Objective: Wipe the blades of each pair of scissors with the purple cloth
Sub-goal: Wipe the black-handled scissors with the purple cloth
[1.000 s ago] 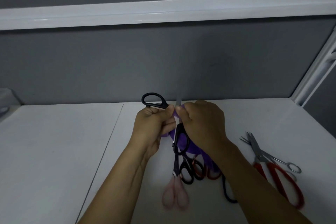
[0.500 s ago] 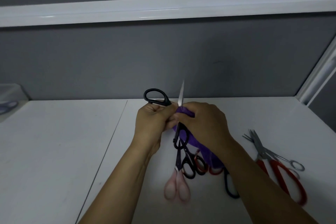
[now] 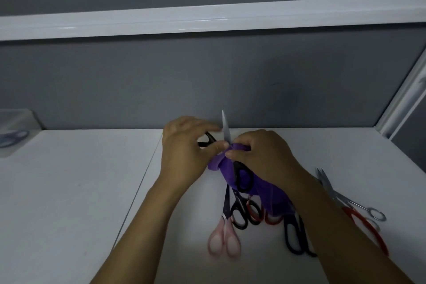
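Purple cloth [image 3: 224, 166] pinched on blade [image 3: 226, 130] by right grip [image 3: 265, 157]; left grip [image 3: 184, 152] holds black scissors [image 3: 238, 165].

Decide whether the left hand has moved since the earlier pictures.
Yes. The left hand has shifted up: its fingers now cross the table's back edge, previously below it.

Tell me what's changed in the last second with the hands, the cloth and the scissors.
The left hand has shifted on the black-handled scissors: the upper handle loop, earlier poking above the hand, now sits under its fingers. More purple cloth shows between the hands; the right hand still pinches it round the blade. The pink-handled scissors on the table lie unmoved.
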